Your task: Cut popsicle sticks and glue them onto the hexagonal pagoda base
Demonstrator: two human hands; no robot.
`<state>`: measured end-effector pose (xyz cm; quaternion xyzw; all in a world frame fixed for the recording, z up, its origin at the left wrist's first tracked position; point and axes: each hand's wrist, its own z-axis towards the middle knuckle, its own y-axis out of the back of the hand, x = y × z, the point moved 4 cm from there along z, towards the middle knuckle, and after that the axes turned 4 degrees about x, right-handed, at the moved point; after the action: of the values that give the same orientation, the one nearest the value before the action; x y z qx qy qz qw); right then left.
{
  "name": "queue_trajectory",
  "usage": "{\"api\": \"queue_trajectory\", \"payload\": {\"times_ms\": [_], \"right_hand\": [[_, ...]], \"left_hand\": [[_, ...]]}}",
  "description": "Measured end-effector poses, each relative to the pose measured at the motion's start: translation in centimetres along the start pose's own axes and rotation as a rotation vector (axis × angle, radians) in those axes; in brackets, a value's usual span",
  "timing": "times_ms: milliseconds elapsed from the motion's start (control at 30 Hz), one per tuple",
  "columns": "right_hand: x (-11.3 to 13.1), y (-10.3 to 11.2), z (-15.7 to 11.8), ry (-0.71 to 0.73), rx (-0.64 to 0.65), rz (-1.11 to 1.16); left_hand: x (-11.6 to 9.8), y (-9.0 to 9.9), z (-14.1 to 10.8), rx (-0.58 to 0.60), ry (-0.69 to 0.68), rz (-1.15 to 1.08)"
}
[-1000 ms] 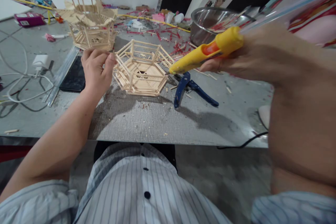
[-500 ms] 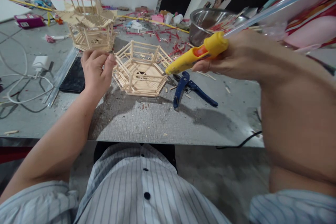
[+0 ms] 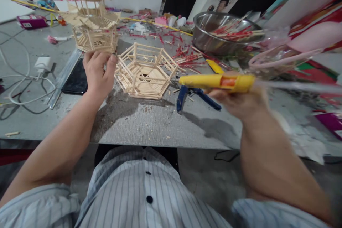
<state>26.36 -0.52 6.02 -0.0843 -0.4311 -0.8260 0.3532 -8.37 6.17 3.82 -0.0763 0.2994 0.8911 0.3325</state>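
My left hand [image 3: 98, 73] rests on the table with curled fingers, its thumb beside the left corner of a hexagonal frame [image 3: 149, 94] of thin wooden sticks. Whatever its fingers hold, if anything, is hidden. In my right hand [image 3: 242, 105] is a yellow hot glue gun [image 3: 203, 81], slightly blurred, with a clear glue stick trailing from its back. The nozzle points left, apart from the frame's right side. Under the glue gun lie blue-handled pliers [image 3: 182, 99], partly covered. A taller stick pagoda [image 3: 93, 37] stands behind my left hand.
A phone [image 3: 74, 78] and white charger [image 3: 43, 63] with cables lie at left. At the back right stands a steel bowl [image 3: 200, 34] holding red-tipped sticks. Red scraps [image 3: 184, 58] litter the table behind the frame. A pink-rimmed clear container [image 3: 283, 62] is farther right.
My right hand has drawn the glue gun right and down, away from the frame, and levelled it. My left hand and the frame have stayed in place.
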Motion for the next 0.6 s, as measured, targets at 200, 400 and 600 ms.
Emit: {"api": "queue_trajectory", "payload": {"times_ms": [200, 400, 600], "right_hand": [[3.9, -2.3, -3.8, 0.343, -0.044, -0.341], [3.8, -3.1, -4.0, 0.280, 0.043, -0.553], [4.1, -3.1, -3.8, 0.266, 0.009, -0.574]], "left_hand": [[-0.1, 0.0, -0.1, 0.007, -0.028, 0.008], [-0.2, -0.1, 0.0, 0.015, 0.035, 0.001], [-0.3, -0.1, 0.0, 0.014, 0.042, 0.001]]}}
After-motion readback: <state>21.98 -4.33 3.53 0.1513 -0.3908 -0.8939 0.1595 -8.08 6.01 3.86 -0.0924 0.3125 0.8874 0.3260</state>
